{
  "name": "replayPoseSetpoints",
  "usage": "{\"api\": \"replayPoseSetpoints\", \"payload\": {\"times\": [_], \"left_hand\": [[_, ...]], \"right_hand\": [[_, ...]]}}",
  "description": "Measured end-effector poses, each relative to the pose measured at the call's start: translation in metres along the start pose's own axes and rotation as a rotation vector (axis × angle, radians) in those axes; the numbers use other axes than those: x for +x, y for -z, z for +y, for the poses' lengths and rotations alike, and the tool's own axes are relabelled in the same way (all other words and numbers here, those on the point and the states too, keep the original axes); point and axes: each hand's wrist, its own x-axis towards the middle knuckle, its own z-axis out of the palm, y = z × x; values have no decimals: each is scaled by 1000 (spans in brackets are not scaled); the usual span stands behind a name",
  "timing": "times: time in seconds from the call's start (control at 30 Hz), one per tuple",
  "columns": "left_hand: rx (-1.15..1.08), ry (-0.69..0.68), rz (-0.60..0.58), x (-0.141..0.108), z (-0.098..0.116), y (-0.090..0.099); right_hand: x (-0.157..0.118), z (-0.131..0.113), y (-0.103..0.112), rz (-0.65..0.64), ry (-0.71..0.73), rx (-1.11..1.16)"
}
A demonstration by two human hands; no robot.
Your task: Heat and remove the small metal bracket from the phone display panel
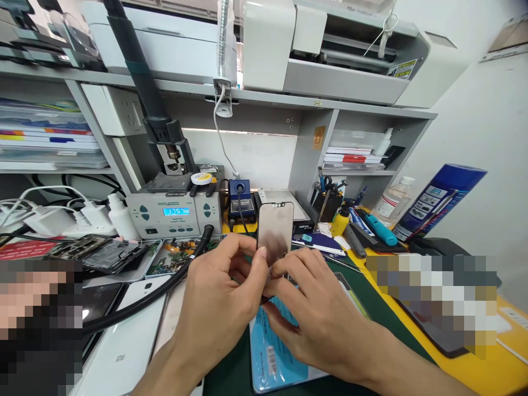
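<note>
My left hand [218, 286] and my right hand [317, 308] meet above the dark green mat [231, 368] and together hold a thin phone screen panel [275, 228] upright by its lower edge. The panel is glossy, grey-brown, with a black border and a notch at the top. My left thumb presses on its lower front face. My right fingers pinch its bottom right corner. Under my hands lies a light blue package [272, 352] flat on the mat.
A rework station [173, 212] with a lit blue display stands behind, its black hose [165, 286] curving across the bench. White phones [124, 352] lie at the left, trays of parts [173, 256] beyond. Tools, bottles and a blue box [441, 201] crowd the yellow right side.
</note>
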Motion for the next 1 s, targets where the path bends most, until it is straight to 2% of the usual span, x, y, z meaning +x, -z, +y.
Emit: {"api": "replayPoseSetpoints", "payload": {"times": [0.23, 0.63, 0.87, 1.0], "left_hand": [[-23, -41, 0, 3, 7, 4], [26, -256, 65, 0, 13, 9], [181, -415, 151, -4, 12, 13], [173, -432, 146, -5, 12, 14]], "right_hand": [[-7, 5, 1, 82, 47, -14], [-14, 13, 0, 273, 164, -46], [-11, 15, -7, 420, 253, -93], [-9, 15, -5, 421, 262, -116]]}}
